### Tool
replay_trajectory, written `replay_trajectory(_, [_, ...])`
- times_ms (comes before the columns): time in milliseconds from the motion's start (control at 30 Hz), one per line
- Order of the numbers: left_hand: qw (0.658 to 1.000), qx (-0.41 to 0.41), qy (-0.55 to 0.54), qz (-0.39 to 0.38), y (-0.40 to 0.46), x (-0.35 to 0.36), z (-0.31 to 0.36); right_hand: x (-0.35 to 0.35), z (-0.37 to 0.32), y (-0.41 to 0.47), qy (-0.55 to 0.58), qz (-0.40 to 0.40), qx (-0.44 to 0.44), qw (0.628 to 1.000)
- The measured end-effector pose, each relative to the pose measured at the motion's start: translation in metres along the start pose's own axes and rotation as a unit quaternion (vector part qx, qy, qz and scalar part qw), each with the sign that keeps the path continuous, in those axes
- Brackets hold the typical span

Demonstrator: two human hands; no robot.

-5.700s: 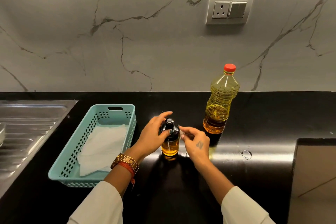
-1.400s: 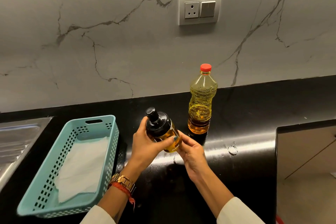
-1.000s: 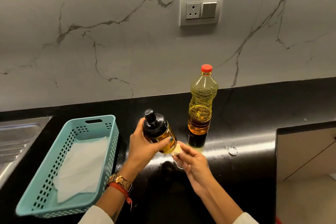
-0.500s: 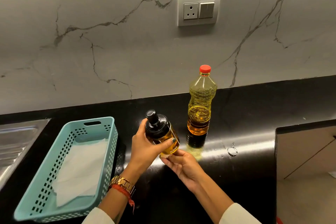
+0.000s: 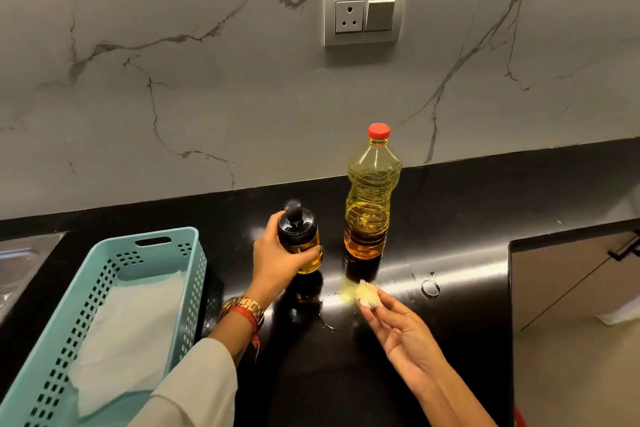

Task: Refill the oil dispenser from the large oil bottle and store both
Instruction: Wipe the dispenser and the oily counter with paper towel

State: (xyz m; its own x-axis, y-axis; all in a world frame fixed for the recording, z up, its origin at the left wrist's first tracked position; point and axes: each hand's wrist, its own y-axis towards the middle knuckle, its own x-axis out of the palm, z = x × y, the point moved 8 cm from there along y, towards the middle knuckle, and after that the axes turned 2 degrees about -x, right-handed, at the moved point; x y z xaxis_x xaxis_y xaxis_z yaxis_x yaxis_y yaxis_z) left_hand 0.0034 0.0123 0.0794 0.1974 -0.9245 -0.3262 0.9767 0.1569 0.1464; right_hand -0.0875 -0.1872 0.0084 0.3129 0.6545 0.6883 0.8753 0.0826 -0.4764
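The small glass oil dispenser (image 5: 302, 242) has a black pump lid and amber oil inside. My left hand (image 5: 277, 260) grips it from the left, upright, just above or on the black counter (image 5: 450, 204). To its right stands the large oil bottle (image 5: 371, 198) with a red cap, closed. My right hand (image 5: 398, 326) is in front of the bottle, palm up, and pinches a small crumpled, oil-stained piece of tissue (image 5: 367, 295) at its fingertips.
A teal perforated basket (image 5: 166, 239) lined with white paper sits at the left. Beyond it is a steel sink drainboard (image 5: 20, 260). Oil drops and a ring mark (image 5: 430, 288) lie on the counter near its right edge. A wall socket (image 5: 364, 14) is above.
The dispenser has gone from tilted to upright and down toward the counter. My right hand has left its base and drawn back to the right with the tissue.
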Motion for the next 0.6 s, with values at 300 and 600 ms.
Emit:
replay_trajectory(300, [1.000, -0.003, 0.026, -0.010, 0.031, 0.023, -0.020, -0.020, -0.017, -0.009, -0.025, 0.028, -0.028, 0.999])
replay_trajectory(600, [0.999, 0.002, 0.041, -0.010, 0.037, 0.026, -0.026, -0.020, -0.014, -0.006, -0.035, 0.036, -0.027, 0.998])
